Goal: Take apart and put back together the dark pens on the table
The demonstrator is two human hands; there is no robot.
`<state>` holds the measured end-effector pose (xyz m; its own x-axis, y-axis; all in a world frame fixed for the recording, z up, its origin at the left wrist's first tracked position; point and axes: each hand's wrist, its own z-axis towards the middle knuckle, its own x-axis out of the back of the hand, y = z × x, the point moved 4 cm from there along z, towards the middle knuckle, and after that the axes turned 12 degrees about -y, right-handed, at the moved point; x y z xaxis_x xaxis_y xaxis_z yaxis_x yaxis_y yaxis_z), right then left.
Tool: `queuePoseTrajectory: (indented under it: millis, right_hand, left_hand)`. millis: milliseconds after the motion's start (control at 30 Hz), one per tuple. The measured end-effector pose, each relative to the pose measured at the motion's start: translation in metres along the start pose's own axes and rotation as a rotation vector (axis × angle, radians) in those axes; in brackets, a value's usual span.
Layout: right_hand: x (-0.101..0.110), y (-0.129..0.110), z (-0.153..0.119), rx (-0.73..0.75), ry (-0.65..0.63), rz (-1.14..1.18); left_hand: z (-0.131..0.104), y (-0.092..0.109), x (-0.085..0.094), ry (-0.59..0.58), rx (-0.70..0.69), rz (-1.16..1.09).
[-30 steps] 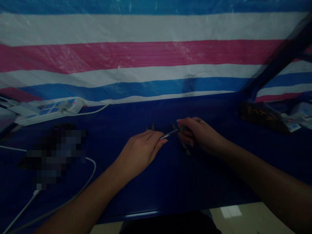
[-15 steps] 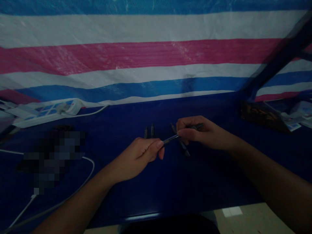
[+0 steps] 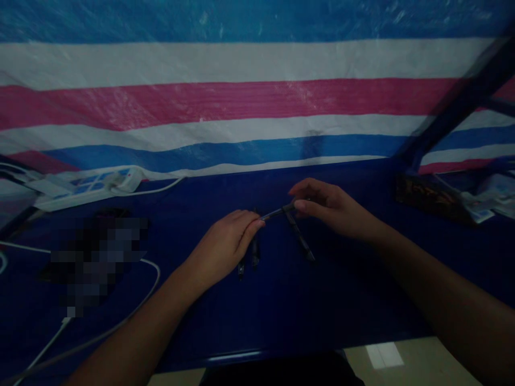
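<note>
A slim pen (image 3: 274, 214) is stretched between my two hands, its right end tilted up and away. My left hand (image 3: 227, 238) grips its left end between thumb and fingers. My right hand (image 3: 332, 206) is at the dark right end, with the thumb against it and the index finger arched above; the other fingertips are hidden. Beneath the held pen, a dark pen (image 3: 300, 236) lies slanted on the blue table (image 3: 322, 305). Two more dark objects, a pen (image 3: 255, 252) and another pen (image 3: 241, 269), lie partly covered by my left hand.
A white power strip (image 3: 92, 185) with plugs and cables stands at the back left. In front of it lies a dark, blurred-out device (image 3: 96, 262) with a white cable (image 3: 155, 279). A dark patterned box (image 3: 434, 198) is at the right. Striped sheeting (image 3: 241, 99) hangs behind the table.
Both hands have shifted slightly away from me with the pen. My right index finger has lifted, and my left hand has turned palm-down over the two pens beside it.
</note>
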<state>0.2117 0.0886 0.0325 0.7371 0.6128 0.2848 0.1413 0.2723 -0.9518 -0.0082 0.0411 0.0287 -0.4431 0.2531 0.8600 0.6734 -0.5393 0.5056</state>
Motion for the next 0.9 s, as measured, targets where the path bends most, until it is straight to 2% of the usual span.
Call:
queuePoseTrajectory:
  millis: [133, 267, 367, 467, 533, 600, 667, 733, 900]
  right_hand:
    - [0.000, 0.000, 0.000, -0.031, -0.022, -0.118]
    - [0.002, -0.002, -0.002, -0.005, 0.045, -0.126]
    - [0.002, 0.000, -0.001, -0.049, 0.025, -0.192]
    - [0.003, 0.002, -0.001, -0.042, 0.000, -0.146]
    - [0.005, 0.001, -0.001, -0.016, 0.045, -0.114]
    - [0.007, -0.001, -0.001, -0.035, 0.066, -0.186]
    - [0.006, -0.001, -0.001, -0.066, 0.034, -0.259]
    - [0.006, -0.001, 0.000, -0.052, 0.007, -0.228]
    - [0.011, 0.001, 0.001, 0.021, 0.057, -0.009]
  left_hand:
    - [0.000, -0.003, -0.001, 0.011, 0.005, 0.029]
    - [0.000, -0.003, 0.000, 0.014, 0.015, 0.040]
    - [0.000, -0.003, 0.000, 0.009, -0.002, 0.044]
    - [0.000, -0.003, 0.000, 0.017, -0.005, 0.053]
    - [0.000, -0.003, 0.001, 0.032, 0.003, 0.049]
    - [0.000, -0.003, 0.001, 0.045, 0.002, 0.038]
    - [0.001, -0.003, 0.001, 0.056, -0.001, 0.035]
    - [0.002, -0.003, 0.001, 0.064, -0.002, 0.032]
    - [0.003, -0.005, 0.000, 0.035, 0.009, 0.011]
